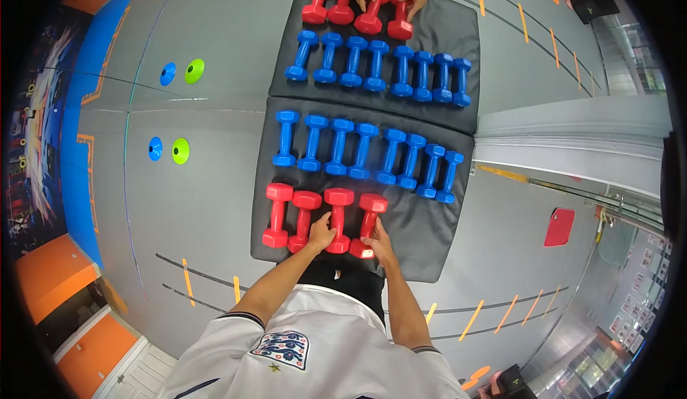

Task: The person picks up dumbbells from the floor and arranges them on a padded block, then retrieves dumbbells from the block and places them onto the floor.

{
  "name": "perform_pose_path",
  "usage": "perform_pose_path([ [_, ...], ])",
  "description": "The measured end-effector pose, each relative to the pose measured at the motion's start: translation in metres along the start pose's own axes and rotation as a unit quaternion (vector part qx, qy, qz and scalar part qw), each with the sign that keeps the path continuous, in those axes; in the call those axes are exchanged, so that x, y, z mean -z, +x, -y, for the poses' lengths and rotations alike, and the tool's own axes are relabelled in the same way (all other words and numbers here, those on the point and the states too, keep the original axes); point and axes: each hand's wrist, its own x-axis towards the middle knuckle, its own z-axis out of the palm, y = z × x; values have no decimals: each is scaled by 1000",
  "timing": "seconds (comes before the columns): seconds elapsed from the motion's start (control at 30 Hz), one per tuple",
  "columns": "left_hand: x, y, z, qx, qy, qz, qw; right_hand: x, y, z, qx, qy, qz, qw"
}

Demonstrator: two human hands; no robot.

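Note:
Four dumbbells, all red, stand in a row on the near black mat (422,241). My left hand (322,233) has its fingers on the third red dumbbell from the left (338,220). With its fingers round the handle, my right hand (377,242) holds the rightmost red dumbbell (370,225), which tilts slightly. Beyond them lies a row of several blue dumbbells (338,147). A second row of blue dumbbells (353,61) is on the far mat (447,27), with red dumbbells (343,0) behind it.
Across the mats, another person's two hands (417,0) touch the far red dumbbells. Blue (155,148) and green (180,151) disc cones lie on the floor at the left. A white beam (572,133) and a red mat (559,227) are at the right.

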Motion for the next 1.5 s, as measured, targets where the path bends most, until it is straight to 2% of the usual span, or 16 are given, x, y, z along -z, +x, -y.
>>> perform_pose_path([
  [0.13, 10, -8, -6, -4, 40, 34, 999, 7, -10, 2, -66, -193, -9, 979],
  [0.23, 11, -13, -9, -14, 53, 35, 998, 3, -17, 6, -64, -297, -22, 953],
  [0.27, 11, -15, -12, -22, 55, 32, 998, -1, -21, 7, -2, -344, -34, 938],
  [0.37, 21, -25, -18, -64, 16, 53, 996, -13, -39, 11, 36, -425, -35, 904],
  [0.47, 32, -32, -32, -105, -33, 96, 989, -17, -64, 13, 169, -395, -22, 903],
  [0.57, 50, -53, -46, -132, -45, 104, 985, -24, -103, 34, 175, -393, -9, 903],
  [0.7, 74, -86, -41, -173, -117, 160, 965, -18, -146, 24, 183, -433, -35, 882],
  [0.8, 85, -120, -32, -155, -145, 189, 959, -13, -179, 11, 249, -402, -67, 878],
  [0.87, 92, -144, -26, -137, -143, 221, 955, -14, -201, 3, 205, -241, -61, 947],
  [0.93, 94, -159, -18, -126, -153, 255, 947, -16, -220, -5, 180, -113, -66, 975],
  [1.03, 99, -185, -12, -126, -159, 283, 937, -17, -251, -20, 200, -125, -94, 967],
  [1.07, 98, -194, -10, -124, -173, 289, 933, -19, -261, -25, 208, -201, -113, 951],
  [1.17, 89, -208, 7, -106, -201, 293, 929, -30, -290, -44, 180, -231, -131, 947],
  [1.27, 73, -218, 27, -79, -231, 317, 916, -34, -310, -71, 169, -232, -149, 946],
  [1.5, 36, -247, 33, -67, -152, 418, 893, -37, -392, -138, 151, -160, -270, 938],
])
